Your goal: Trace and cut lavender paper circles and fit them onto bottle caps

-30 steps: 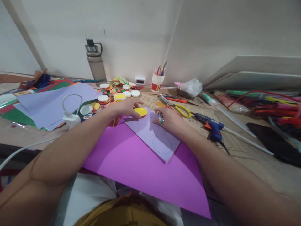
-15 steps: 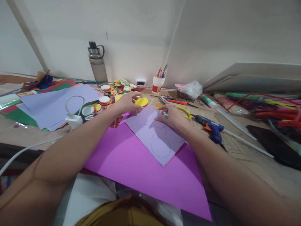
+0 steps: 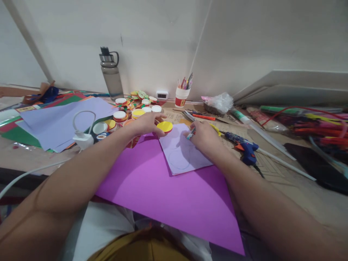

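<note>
My left hand (image 3: 148, 124) grips a round disc with a yellow top (image 3: 165, 126) by its edge, at the far left side of a light purple paper (image 3: 197, 165). Drawn circles show on that paper, which lies over a large bright purple sheet (image 3: 163, 199). Closed round a pen (image 3: 191, 133), my right hand (image 3: 205, 137) rests over the right part of the light purple paper. The pen's tip is hard to make out. Yellow-handled scissors (image 3: 216, 129) lie just behind my right hand, partly hidden by it.
Several round discs (image 3: 119, 116) cluster at the left, near a water bottle (image 3: 112, 80). A paper cup with pens (image 3: 181, 97) stands at the back. On the right lie a glue gun (image 3: 248, 150) and a black phone-like slab (image 3: 315, 166). A white charger (image 3: 83, 139) sits left.
The light purple paper has turned and its near corner has shifted left and away from me. My left hand and the yellow-topped disc have moved slightly nearer; my right hand has shifted slightly right.
</note>
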